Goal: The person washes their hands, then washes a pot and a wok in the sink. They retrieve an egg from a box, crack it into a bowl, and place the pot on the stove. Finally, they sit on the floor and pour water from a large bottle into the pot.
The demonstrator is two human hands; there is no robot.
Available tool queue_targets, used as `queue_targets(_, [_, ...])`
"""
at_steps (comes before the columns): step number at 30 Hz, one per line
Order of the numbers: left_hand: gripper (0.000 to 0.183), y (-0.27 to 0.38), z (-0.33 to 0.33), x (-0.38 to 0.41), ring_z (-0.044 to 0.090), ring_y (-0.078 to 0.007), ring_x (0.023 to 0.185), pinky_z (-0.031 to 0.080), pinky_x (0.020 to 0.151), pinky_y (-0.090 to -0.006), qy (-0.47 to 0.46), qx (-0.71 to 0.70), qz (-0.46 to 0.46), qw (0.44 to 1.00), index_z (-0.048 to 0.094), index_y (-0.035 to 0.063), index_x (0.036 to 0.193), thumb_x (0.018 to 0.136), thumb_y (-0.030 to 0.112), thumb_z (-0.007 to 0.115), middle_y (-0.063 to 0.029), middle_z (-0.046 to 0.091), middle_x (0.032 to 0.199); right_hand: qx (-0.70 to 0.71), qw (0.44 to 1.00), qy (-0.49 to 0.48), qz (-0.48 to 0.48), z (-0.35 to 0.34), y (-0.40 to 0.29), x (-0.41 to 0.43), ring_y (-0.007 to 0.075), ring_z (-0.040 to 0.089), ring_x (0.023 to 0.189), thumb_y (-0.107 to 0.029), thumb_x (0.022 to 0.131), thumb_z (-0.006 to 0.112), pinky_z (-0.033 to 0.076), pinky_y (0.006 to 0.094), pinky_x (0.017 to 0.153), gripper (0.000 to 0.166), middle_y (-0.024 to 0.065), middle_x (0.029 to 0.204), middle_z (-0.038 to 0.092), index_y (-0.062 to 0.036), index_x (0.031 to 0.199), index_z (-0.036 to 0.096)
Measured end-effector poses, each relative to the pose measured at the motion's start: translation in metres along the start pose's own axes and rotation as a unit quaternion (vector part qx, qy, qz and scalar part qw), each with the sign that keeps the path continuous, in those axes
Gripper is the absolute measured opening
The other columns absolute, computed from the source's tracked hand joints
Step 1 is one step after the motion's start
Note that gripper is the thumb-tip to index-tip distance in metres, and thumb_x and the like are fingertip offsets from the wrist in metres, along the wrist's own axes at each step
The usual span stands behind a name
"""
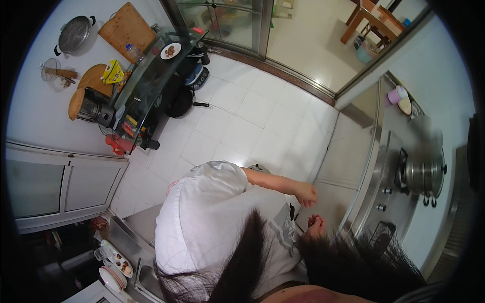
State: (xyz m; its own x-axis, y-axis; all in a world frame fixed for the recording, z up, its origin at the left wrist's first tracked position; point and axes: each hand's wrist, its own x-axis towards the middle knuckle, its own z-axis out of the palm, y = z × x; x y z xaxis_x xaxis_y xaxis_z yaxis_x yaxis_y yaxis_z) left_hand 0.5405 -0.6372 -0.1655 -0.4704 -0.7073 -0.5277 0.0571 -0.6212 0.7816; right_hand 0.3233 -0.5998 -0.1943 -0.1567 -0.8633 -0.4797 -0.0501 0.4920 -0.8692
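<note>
My left hand (306, 193) hangs in front of my white shirt (212, 219), fingers bent downward, with nothing visible in it. Facing it is my right hand (315, 226), its fingers curled loosely and partly hidden by dark hair; no held thing shows. Both are in front of the steel counter's cabinet doors (339, 193). Beyond them, a stacked metal steamer pot (422, 176) stands on the far burner of the gas stove (386, 166). A grey blur beside the pot cannot be made out. A second burner (382, 235) is partly behind the hair.
A glass-topped table (146, 91) holds a plate of brown food pieces (171, 50), a plastic bottle (135, 53) and a blender-like appliance (96, 110). A black frying pan (182, 103) is beneath its edge. A steel sink (149, 278) and an egg carton (113, 257) lie behind me.
</note>
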Motion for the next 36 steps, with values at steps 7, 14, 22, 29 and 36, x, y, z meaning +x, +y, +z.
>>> queue_targets(7, [0.027, 0.025, -0.122, -0.025, 0.062, -0.0161, 0.081, 0.050, 0.068, -0.0289, 0.132, -0.041, 0.011, 0.990, 0.057, 0.0047, 0.096, 0.084, 0.029, 0.052, -0.0081, 0.064, 0.089, -0.072, 0.984, -0.159, -0.048, 0.098, -0.039, 0.059, 0.0138, 0.056, 0.074, -0.014, 0.090, 0.048, 0.046, 0.0259, 0.069, 0.015, 0.0080, 0.088, 0.061, -0.0017, 0.098, 0.053])
queue_targets(14, [0.026, 0.027, -0.203, -0.050, 0.061, -0.0159, 0.080, 0.050, 0.070, -0.0283, 0.253, -0.177, 0.016, 0.951, 0.056, 0.0038, 0.097, 0.085, 0.026, 0.053, -0.0089, 0.063, 0.091, -0.108, 0.954, -0.265, -0.090, 0.181, -0.070, 0.092, 0.0130, 0.056, 0.071, -0.010, 0.090, 0.047, 0.046, 0.0246, 0.067, 0.014, 0.0091, 0.086, 0.062, -0.0002, 0.096, 0.054])
queue_targets(22, [0.021, 0.055, -0.273, -0.035, 0.059, -0.0118, 0.079, 0.048, 0.071, -0.0235, 0.342, -0.306, 0.049, 0.887, 0.055, 0.0043, 0.098, 0.088, 0.022, 0.051, -0.0060, 0.062, 0.088, -0.129, 0.934, -0.317, -0.099, 0.271, -0.119, 0.182, 0.0126, 0.058, 0.069, -0.008, 0.087, 0.049, 0.046, 0.0249, 0.063, 0.012, 0.0075, 0.081, 0.063, -0.0003, 0.092, 0.057])
queue_targets(29, [0.022, 0.138, -0.356, 0.024, 0.057, -0.0134, 0.086, 0.046, 0.077, -0.0260, 0.355, -0.306, 0.044, 0.882, 0.055, 0.0050, 0.099, 0.088, 0.023, 0.051, -0.0062, 0.061, 0.091, -0.136, 0.925, -0.342, -0.098, 0.364, -0.180, 0.300, 0.0123, 0.059, 0.068, -0.007, 0.086, 0.050, 0.047, 0.0252, 0.062, 0.010, 0.0075, 0.080, 0.063, -0.0005, 0.090, 0.057])
queue_targets(36, [0.022, 0.259, -0.454, 0.098, 0.059, -0.0176, 0.087, 0.047, 0.077, -0.0286, 0.317, -0.218, 0.090, 0.919, 0.055, 0.0037, 0.102, 0.088, 0.020, 0.050, -0.0101, 0.061, 0.095, -0.079, 0.941, -0.279, -0.172, 0.454, -0.287, 0.411, 0.0130, 0.061, 0.068, -0.006, 0.084, 0.051, 0.050, 0.0259, 0.061, 0.011, 0.0086, 0.076, 0.063, 0.0013, 0.089, 0.058])
